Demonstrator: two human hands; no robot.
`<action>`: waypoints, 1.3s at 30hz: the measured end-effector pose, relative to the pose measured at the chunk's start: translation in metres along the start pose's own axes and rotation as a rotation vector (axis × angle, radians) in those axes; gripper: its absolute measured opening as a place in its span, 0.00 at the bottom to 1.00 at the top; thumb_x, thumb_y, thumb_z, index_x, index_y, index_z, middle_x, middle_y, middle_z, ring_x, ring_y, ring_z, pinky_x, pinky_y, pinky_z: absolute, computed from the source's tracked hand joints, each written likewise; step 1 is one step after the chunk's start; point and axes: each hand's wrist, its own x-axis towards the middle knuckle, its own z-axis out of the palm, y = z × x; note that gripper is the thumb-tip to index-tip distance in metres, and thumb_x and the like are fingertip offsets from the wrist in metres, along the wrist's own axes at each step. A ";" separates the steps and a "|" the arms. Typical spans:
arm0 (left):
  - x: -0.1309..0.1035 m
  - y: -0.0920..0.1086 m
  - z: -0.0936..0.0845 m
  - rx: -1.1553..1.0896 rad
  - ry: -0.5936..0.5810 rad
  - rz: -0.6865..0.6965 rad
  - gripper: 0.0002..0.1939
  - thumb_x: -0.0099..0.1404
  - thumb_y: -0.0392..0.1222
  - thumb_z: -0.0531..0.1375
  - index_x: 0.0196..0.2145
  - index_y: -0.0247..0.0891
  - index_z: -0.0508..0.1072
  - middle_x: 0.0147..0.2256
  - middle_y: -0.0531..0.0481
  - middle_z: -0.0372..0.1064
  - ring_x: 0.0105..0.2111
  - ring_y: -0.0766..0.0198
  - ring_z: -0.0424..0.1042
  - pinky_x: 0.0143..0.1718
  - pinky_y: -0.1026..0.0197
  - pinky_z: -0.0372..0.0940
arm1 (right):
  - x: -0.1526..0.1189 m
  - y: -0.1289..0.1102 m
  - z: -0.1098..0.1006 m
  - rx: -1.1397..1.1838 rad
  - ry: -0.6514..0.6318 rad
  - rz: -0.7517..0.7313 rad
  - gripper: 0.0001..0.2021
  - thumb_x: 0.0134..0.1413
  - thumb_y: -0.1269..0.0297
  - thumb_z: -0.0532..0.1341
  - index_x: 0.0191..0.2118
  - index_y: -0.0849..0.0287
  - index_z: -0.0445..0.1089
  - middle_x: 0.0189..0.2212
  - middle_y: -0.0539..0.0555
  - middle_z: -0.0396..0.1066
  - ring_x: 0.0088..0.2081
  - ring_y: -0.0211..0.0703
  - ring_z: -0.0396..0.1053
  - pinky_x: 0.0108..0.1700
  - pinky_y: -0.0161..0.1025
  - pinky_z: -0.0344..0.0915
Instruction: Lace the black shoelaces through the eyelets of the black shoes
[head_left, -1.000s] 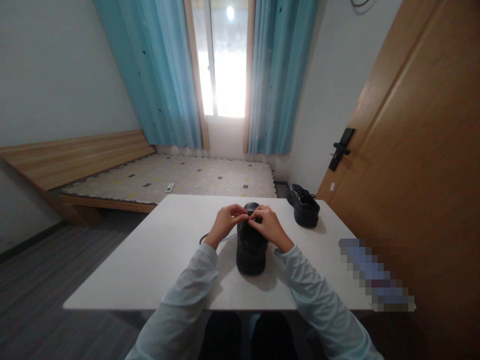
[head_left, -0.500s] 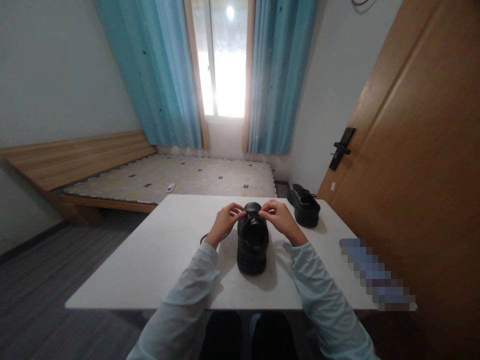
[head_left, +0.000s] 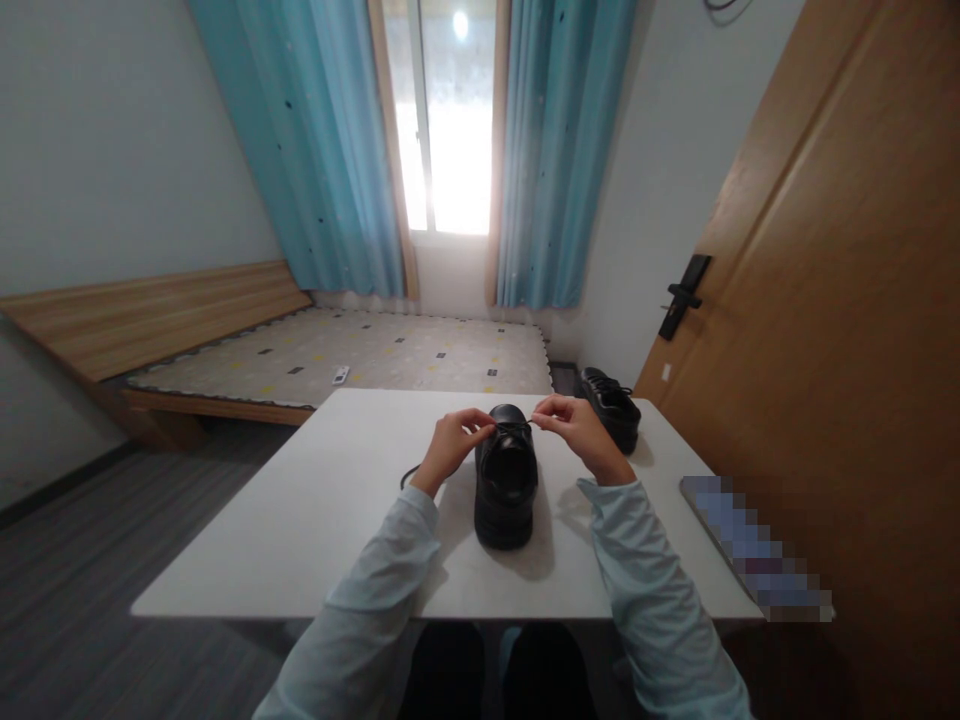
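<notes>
A black lace-up shoe (head_left: 505, 505) stands upright on the white table with its heel toward me and its toe pointing away. My left hand (head_left: 454, 445) is closed in a pinch at the left side of the shoe's lacing; whether lace or upper is between the fingertips is hard to see. Just off the shoe's right side, my right hand (head_left: 574, 430) pinches a black shoelace (head_left: 530, 421), which runs short and taut from the shoe. A loose lace end (head_left: 409, 474) curves over the table behind my left wrist.
The other black shoe (head_left: 616, 415) sits at the table's back right, partly behind my right hand. A flat blurred item (head_left: 750, 550) lies along the right edge of the white table (head_left: 300, 530). Beyond are a bed (head_left: 390, 350) and a wooden door (head_left: 840, 330).
My right hand has moved right, away from the shoe, drawing a bit of lace out with it. My left hand and the shoe have stayed nearly in place.
</notes>
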 end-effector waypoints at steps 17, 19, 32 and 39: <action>0.002 -0.023 -0.006 0.001 -0.045 -0.187 0.14 0.53 0.49 0.62 0.32 0.36 0.75 0.33 0.45 0.76 0.33 0.59 0.74 0.37 0.59 0.66 | -0.015 -0.013 -0.024 0.176 -0.300 -0.064 0.12 0.44 0.59 0.68 0.22 0.61 0.69 0.28 0.53 0.67 0.31 0.39 0.65 0.34 0.37 0.62; 0.001 -0.026 -0.009 0.021 -0.100 -0.179 0.15 0.51 0.50 0.64 0.32 0.37 0.76 0.33 0.45 0.76 0.34 0.57 0.74 0.38 0.59 0.66 | -0.016 -0.015 -0.025 0.175 -0.384 -0.063 0.12 0.43 0.60 0.68 0.22 0.61 0.68 0.27 0.52 0.67 0.31 0.38 0.65 0.34 0.37 0.62; -0.002 -0.026 -0.012 0.259 -0.136 -0.172 0.07 0.50 0.37 0.61 0.30 0.39 0.77 0.31 0.48 0.77 0.31 0.60 0.73 0.35 0.62 0.65 | -0.013 -0.007 -0.021 -0.090 -0.727 0.044 0.10 0.44 0.59 0.66 0.26 0.63 0.71 0.26 0.51 0.71 0.27 0.35 0.67 0.30 0.32 0.64; -0.002 -0.028 -0.015 0.312 -0.132 -0.141 0.08 0.49 0.36 0.62 0.29 0.41 0.78 0.31 0.50 0.76 0.33 0.60 0.73 0.37 0.62 0.64 | -0.010 -0.002 -0.020 -0.040 -0.636 0.097 0.14 0.39 0.58 0.69 0.30 0.63 0.72 0.27 0.52 0.72 0.27 0.35 0.67 0.30 0.32 0.64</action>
